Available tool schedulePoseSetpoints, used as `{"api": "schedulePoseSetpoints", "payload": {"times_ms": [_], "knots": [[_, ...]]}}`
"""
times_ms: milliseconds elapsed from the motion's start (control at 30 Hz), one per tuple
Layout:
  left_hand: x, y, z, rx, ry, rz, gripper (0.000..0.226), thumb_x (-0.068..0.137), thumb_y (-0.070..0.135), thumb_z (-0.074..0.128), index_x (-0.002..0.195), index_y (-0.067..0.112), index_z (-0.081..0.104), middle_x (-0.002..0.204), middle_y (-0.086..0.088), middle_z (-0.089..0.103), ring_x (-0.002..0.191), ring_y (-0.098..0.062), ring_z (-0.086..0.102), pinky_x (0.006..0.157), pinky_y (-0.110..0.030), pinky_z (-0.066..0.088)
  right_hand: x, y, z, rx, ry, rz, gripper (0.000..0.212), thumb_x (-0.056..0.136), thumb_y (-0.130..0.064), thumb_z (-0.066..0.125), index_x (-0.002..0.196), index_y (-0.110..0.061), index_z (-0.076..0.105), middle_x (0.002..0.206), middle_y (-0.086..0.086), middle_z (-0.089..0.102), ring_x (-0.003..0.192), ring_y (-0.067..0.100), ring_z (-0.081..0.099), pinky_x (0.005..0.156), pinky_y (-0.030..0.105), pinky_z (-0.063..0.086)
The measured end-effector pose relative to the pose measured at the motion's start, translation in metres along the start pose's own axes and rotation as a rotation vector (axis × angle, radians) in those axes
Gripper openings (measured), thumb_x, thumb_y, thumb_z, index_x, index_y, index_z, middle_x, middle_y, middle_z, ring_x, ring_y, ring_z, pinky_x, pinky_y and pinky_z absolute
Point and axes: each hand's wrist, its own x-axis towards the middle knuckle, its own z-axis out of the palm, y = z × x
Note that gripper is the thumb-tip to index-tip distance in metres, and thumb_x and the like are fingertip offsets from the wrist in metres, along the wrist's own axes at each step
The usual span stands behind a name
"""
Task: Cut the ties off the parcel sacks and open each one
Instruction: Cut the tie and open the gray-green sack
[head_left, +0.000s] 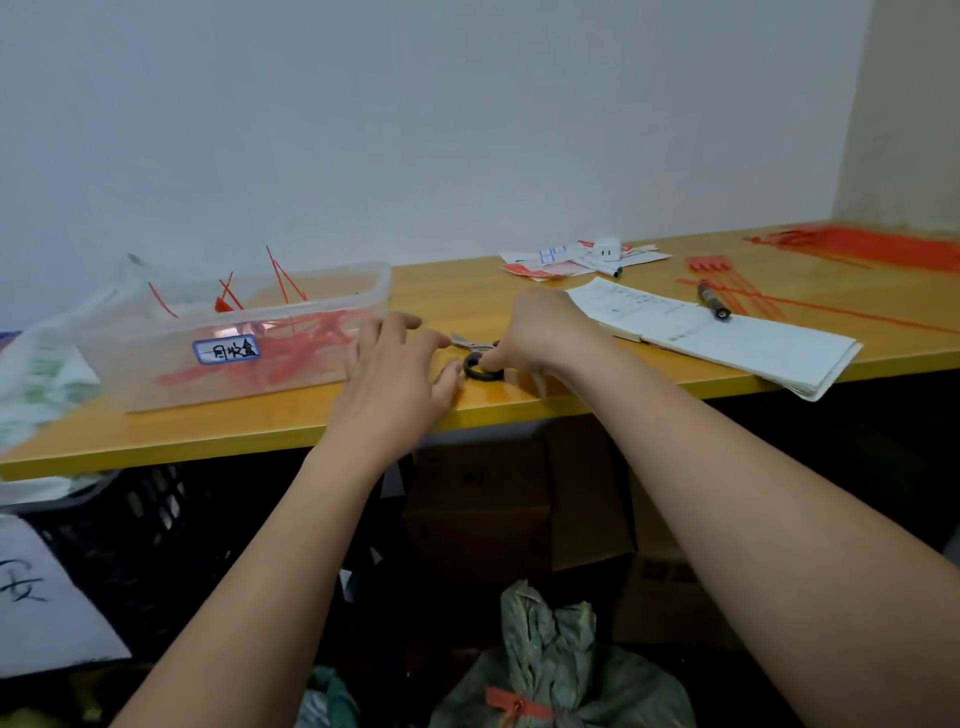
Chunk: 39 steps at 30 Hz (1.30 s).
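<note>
Right hand (540, 332) grasps the scissors (475, 353) on the table (260, 426); left hand (400, 369) rests beside them, fingers relaxed. The sack (561, 670) below is still bound by its red tie (514, 709); cutting apparently not started on it.

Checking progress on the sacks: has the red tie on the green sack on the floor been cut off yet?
No, the red tie is still cinched around the green sack's neck.

Two bare forearms, entering from the lower edge of the frame, uncovered to the wrists. No-sleeve arms ending in a bare left hand (397, 371) at centre and a bare right hand (540, 327) just right of it.
</note>
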Motion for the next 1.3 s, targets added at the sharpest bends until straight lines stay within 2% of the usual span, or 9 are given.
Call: {"api": "schedulePoseSetpoints", "payload": {"times_ms": [200, 400, 500, 633, 733, 900, 1000, 1133, 1300], "knots": [[0.000, -0.001, 0.001, 0.013, -0.002, 0.008, 0.037, 0.094, 0.047, 0.048, 0.124, 0.028, 0.059, 0.135, -0.001, 0.043, 0.127, -0.020, 0.023, 0.104, -0.043, 0.026, -0.009, 0.003, -0.005, -0.013, 0.022, 0.025, 0.037, 0.076, -0.038, 0.075, 0.069, -0.013, 0.049, 0.071, 0.002, 0.052, 0.061, 0.016, 0.048, 0.050, 0.029, 0.040], [-0.002, 0.002, -0.004, 0.029, 0.017, 0.016, 0.033, 0.095, 0.041, 0.048, 0.120, 0.024, 0.062, 0.130, -0.002, 0.049, 0.124, -0.023, 0.029, 0.099, -0.042, 0.027, -0.044, 0.025, -0.015, 0.017, 0.161, 0.042, 0.036, 0.074, -0.042, 0.070, 0.068, -0.015, 0.047, 0.071, -0.001, 0.049, 0.060, 0.015, 0.046, 0.048, 0.024, 0.027], [-0.015, 0.011, -0.006, 0.017, 0.155, 0.063, 0.028, 0.095, 0.029, 0.052, 0.112, 0.011, 0.066, 0.119, -0.010, 0.056, 0.116, -0.031, 0.038, 0.092, -0.041, 0.031, -0.077, 0.036, -0.025, 0.142, 0.200, 0.013, 0.033, 0.072, -0.046, 0.070, 0.067, -0.016, 0.056, 0.065, -0.001, 0.048, 0.057, 0.016, 0.044, 0.047, 0.027, 0.027], [-0.066, 0.030, 0.012, -0.028, 0.442, 0.246, 0.018, 0.090, 0.010, 0.060, 0.105, 0.003, 0.066, 0.109, -0.018, 0.059, 0.102, -0.039, 0.051, 0.085, -0.045, 0.039, -0.133, 0.060, -0.019, 0.379, 0.145, -0.035, 0.027, 0.069, -0.042, 0.074, 0.076, -0.016, 0.071, 0.072, 0.007, 0.069, 0.070, 0.022, 0.064, 0.062, 0.042, 0.053], [-0.112, 0.037, 0.046, -0.037, 0.457, 0.327, 0.019, 0.087, 0.007, 0.061, 0.105, 0.005, 0.067, 0.106, -0.016, 0.060, 0.099, -0.034, 0.051, 0.085, -0.043, 0.038, -0.171, 0.084, 0.004, 0.472, 0.109, -0.012, 0.018, 0.066, -0.040, 0.076, 0.074, -0.027, 0.068, 0.067, -0.011, 0.068, 0.062, 0.003, 0.062, 0.054, 0.030, 0.053], [-0.172, 0.033, 0.118, -0.224, 0.053, 0.176, 0.032, 0.084, 0.014, 0.068, 0.115, 0.013, 0.063, 0.115, -0.009, 0.050, 0.104, -0.027, 0.048, 0.086, -0.042, 0.045, -0.197, 0.129, 0.073, 0.530, 0.013, 0.094, 0.018, 0.067, -0.038, 0.078, 0.073, -0.029, 0.064, 0.071, -0.031, 0.062, 0.054, -0.004, 0.058, 0.044, 0.020, 0.043], [-0.203, 0.031, 0.153, -0.376, -0.349, -0.030, 0.050, 0.085, 0.042, 0.065, 0.131, 0.045, 0.047, 0.136, 0.004, 0.028, 0.126, -0.022, 0.035, 0.105, -0.046, 0.037, -0.201, 0.152, 0.121, 0.567, -0.117, 0.214, 0.017, 0.070, -0.035, 0.079, 0.076, -0.028, 0.065, 0.067, -0.022, 0.067, 0.058, -0.003, 0.061, 0.051, 0.021, 0.048], [-0.235, 0.028, 0.181, -0.473, -0.616, -0.087, 0.059, 0.068, 0.068, 0.067, 0.114, 0.078, 0.031, 0.139, 0.026, 0.007, 0.138, -0.020, 0.017, 0.112, -0.046, 0.022, -0.208, 0.169, 0.181, 0.615, -0.226, 0.334, 0.014, 0.071, -0.032, 0.078, 0.080, -0.027, 0.068, 0.073, -0.010, 0.069, 0.067, 0.001, 0.065, 0.061, 0.025, 0.055], [-0.250, 0.021, 0.198, -0.632, -0.722, -0.213, 0.097, 0.043, 0.067, 0.077, 0.132, 0.052, 0.042, 0.144, 0.020, 0.007, 0.140, -0.016, 0.018, 0.115, -0.037, 0.029, -0.217, 0.178, 0.244, 0.883, -0.214, 0.404, 0.011, 0.080, -0.028, 0.076, 0.090, -0.026, 0.071, 0.090, -0.007, 0.071, 0.087, 0.005, 0.067, 0.080, 0.028, 0.056]]}}
